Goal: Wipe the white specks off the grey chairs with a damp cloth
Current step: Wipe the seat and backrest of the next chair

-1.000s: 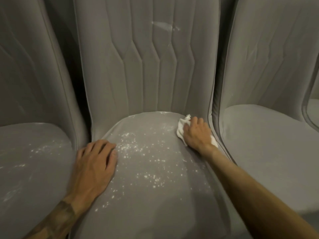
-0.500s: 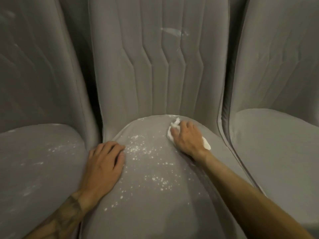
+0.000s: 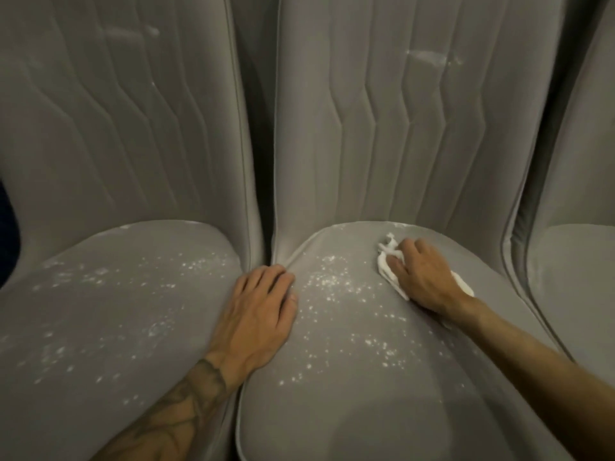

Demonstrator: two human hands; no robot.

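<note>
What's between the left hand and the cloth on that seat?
Head view: only grey seat fabric dotted with white specks, between left hand and cloth.

The right hand (image 3: 422, 277), fingers bent over it, is covering most of the white cloth (image 3: 387, 261), so only a crumpled corner past the fingertips and a strip by the wrist are showing. The picture's edges are cutting off the tops of the backrests, the front of the middle chair (image 3: 349, 410), the left side of the left chair (image 3: 100, 327), nearly all of the right chair (image 3: 572, 277), and both forearms. The left hand (image 3: 259, 314) is hiding the seat edge beneath its palm, and a dark patch (image 3: 6, 234) at the far left is showing too little to tell what it is.
</note>
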